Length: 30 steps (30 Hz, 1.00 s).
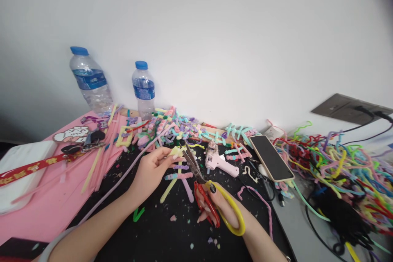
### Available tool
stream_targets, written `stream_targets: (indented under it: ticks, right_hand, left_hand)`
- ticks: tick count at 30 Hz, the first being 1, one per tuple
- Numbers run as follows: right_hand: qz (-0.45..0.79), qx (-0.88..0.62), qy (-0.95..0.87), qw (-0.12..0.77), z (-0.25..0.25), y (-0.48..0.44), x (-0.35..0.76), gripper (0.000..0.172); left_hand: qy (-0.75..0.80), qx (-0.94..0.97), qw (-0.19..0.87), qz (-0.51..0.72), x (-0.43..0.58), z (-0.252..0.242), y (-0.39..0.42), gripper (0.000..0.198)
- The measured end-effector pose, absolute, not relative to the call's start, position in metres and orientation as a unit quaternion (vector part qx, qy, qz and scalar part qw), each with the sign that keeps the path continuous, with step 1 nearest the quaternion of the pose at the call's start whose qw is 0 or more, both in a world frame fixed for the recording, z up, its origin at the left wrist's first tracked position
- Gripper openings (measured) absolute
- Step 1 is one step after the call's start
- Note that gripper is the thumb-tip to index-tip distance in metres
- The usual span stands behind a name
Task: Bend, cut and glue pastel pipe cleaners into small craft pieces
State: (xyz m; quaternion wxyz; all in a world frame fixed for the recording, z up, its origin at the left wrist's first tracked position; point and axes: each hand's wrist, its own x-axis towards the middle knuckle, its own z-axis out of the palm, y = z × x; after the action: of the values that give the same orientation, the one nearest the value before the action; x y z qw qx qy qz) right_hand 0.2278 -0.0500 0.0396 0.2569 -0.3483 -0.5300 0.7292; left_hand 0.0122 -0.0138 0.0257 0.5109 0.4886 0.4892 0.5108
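Observation:
My left hand (pixel 156 170) pinches a pale yellow fuzzy pipe-cleaner piece (pixel 177 152) between thumb and fingers. In my right hand (pixel 219 198) is a pair of scissors (pixel 194 164) with a yellow handle loop and a red one. Their blades point up and left, slightly parted, their tips beside the yellow piece. Just below my left fingertips lies a ladder-like pipe-cleaner shape (pixel 179 176) with purple, blue and pink rungs. It has a yellow leg and a lilac leg. A pale pink glue gun (pixel 221 164) lies to the right of the blades.
Two water bottles (pixel 91 80) stand by the wall. Finished pipe-cleaner pieces (pixel 172 125) heap along the back. At right lie a phone (pixel 272 158), cables and tangled pipe cleaners (pixel 340 168). Pink sheet (pixel 76 196), white box (pixel 33 172) and red lanyard (pixel 33 168) are at left.

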Motion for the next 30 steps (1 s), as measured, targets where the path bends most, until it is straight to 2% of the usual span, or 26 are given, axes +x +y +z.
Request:
stream_targets:
  ticks: [6,14,24,30]
  right_hand:
    - [0.732,-0.358,-0.516,0.264,0.033,-0.048,0.224,0.056]
    - [0.655,-0.42,-0.584,0.231,0.04,-0.045,0.224,0.063]
    - [0.612,-0.467,-0.606,0.202,0.042,-0.044,0.223,0.06]
    - [0.591,-0.461,-0.619,0.235,0.046,-0.047,0.223,0.057]
  left_hand:
    - [0.5,0.496,0.491,0.513,0.013,0.027,-0.015,0.025]
    - [0.514,0.494,0.478,0.513,0.012,0.028,-0.014,0.024]
    - [0.529,0.494,0.463,0.512,0.012,0.029,-0.013,0.024]
    - [0.535,0.487,0.46,0.515,0.01,0.027,-0.012,0.022]
